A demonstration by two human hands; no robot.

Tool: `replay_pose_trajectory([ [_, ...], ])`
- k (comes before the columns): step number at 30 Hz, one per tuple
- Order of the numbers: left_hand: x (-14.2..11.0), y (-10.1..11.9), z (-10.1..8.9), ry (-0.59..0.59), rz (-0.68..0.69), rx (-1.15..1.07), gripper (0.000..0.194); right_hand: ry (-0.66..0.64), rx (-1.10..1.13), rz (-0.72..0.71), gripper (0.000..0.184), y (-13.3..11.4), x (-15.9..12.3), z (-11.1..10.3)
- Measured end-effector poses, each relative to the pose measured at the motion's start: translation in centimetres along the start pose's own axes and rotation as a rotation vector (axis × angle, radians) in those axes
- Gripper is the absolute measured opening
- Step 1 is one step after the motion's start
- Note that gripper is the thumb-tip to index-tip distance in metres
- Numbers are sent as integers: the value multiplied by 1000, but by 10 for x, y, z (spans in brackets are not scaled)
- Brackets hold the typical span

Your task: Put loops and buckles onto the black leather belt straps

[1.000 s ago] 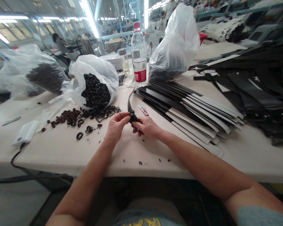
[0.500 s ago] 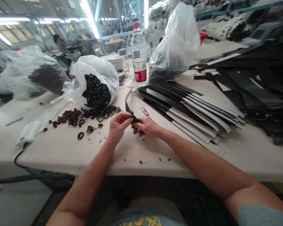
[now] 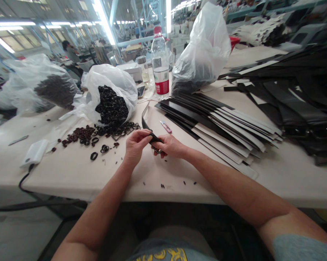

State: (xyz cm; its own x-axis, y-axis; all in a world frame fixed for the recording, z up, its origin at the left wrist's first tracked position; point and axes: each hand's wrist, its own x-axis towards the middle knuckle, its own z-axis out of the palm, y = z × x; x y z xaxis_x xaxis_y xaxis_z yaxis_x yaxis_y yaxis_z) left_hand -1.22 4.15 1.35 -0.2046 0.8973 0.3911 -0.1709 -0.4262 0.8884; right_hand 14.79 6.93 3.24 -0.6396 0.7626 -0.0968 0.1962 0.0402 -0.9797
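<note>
My left hand and my right hand meet over the middle of the pale table. Both pinch the near end of a long black strap, which curves up and away from my fingers toward the water bottle. Something small and dark sits on the strap between my fingertips; I cannot make out what it is. Black loops lie scattered just left of my left hand, spilling from an open white bag.
A fanned stack of black strips lies right of my hands, with a small pink cutter beside it. A water bottle, a jar and more plastic bags stand behind. A white charger rests at left.
The free end of the strap has swung leftward and bent lower. My hands stay in place, fingers working slightly at the strap's end.
</note>
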Motion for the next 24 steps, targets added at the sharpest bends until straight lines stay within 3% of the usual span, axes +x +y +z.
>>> replay_pose_trajectory([
  [5, 0, 0, -1, -38, -116, -27, 17, 33, -35, 39, 22, -1, 0, 0],
  [8, -1, 0, 0, -24, -104, 9, 17, 47, -57, 36, 23, -1, 0, 1],
  [11, 0, -2, 0, 0, -110, 28, 19, 50, -147, -2, 24, 1, -1, 2],
  [14, 1, -3, 0, 8, -207, -43, 26, 61, -226, -53, 22, 2, 0, 3],
  [20, 1, 1, -1, -13, -301, -194, 28, 64, -165, 7, 17, 0, 1, 2],
  [24, -1, -2, -2, -54, -294, -98, 27, 67, -174, 0, 14, 1, 1, 2],
])
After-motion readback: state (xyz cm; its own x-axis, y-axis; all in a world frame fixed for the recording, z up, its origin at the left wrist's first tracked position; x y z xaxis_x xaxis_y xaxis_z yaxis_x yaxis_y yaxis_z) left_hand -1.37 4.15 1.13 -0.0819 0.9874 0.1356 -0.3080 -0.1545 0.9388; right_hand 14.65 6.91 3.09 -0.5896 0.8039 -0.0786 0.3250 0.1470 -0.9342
